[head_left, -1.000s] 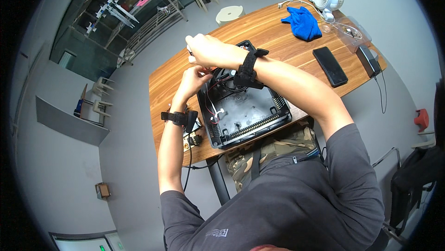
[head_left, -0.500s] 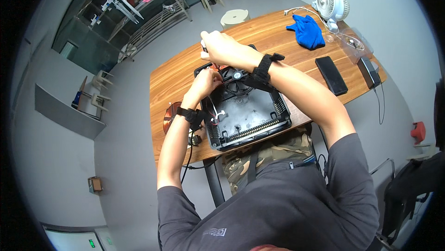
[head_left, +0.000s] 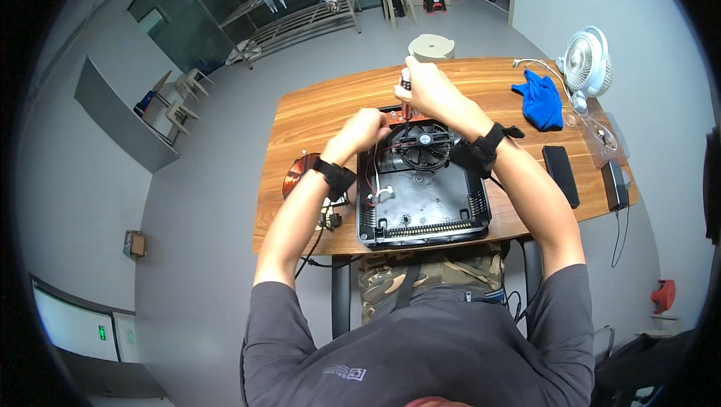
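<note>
An open black appliance housing (head_left: pixel 420 208), apparently an induction cooker's base, lies on the wooden table before me. A round black cooling fan (head_left: pixel 424 153) sits in its far part, with an orange-red board (head_left: pixel 394 117) behind. In my right hand (head_left: pixel 435 91), closed above the far edge, a screwdriver (head_left: pixel 406 99) stands nearly upright, its shaft pointing down beside the fan's left side. My left hand (head_left: pixel 362 132) is closed with bent fingers at the housing's far left rim; the fingertips are partly hidden. Thin red and white wires with a white connector (head_left: pixel 384 192) lie inside the housing.
Left of the housing rest a copper coil (head_left: pixel 299 173) and a small dark part (head_left: pixel 330 219) with a cable. Toward the right are a black phone (head_left: pixel 561 176), a blue cloth (head_left: pixel 541 100), a white fan (head_left: pixel 587 65), a clear plastic box (head_left: pixel 604 140) and a black adapter (head_left: pixel 615 185).
My view has swung, so the table appears lower and further right. The screwdriver now stands more upright in my right hand. My left hand has drawn away from its tip to the left rim.
</note>
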`<state>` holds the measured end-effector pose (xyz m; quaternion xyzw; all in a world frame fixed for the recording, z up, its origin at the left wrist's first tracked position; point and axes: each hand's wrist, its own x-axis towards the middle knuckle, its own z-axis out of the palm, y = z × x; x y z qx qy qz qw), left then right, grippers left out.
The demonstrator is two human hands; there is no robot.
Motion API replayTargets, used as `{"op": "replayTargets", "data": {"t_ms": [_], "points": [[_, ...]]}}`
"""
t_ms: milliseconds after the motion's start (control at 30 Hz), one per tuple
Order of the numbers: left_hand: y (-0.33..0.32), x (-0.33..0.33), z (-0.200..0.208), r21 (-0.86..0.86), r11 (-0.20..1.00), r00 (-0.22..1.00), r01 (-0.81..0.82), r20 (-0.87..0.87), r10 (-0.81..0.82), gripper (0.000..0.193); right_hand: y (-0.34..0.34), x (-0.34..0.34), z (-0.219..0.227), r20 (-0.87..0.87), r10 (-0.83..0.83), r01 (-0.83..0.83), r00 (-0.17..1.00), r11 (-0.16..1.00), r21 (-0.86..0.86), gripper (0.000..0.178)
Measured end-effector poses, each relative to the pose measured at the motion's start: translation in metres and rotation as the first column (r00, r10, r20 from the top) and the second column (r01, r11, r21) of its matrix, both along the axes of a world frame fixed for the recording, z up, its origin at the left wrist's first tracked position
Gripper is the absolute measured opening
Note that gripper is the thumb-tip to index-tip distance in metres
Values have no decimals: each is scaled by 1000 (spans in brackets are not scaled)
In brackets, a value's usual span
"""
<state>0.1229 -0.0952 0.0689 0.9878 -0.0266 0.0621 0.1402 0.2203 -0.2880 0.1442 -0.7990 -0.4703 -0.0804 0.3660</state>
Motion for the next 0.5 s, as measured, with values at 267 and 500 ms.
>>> {"op": "replayTargets", "data": {"t_ms": [267, 500], "points": [[95, -24, -10, 70, 944, 906, -322, -266, 329, 18, -7, 11, 2, -25, 8, -6, 1000, 998, 68, 49], [104, -33, -57, 272, 860, 836, -433, -236, 496, 20, -4, -1, 10, -121, 11, -13, 993, 1000, -12, 49]]}}
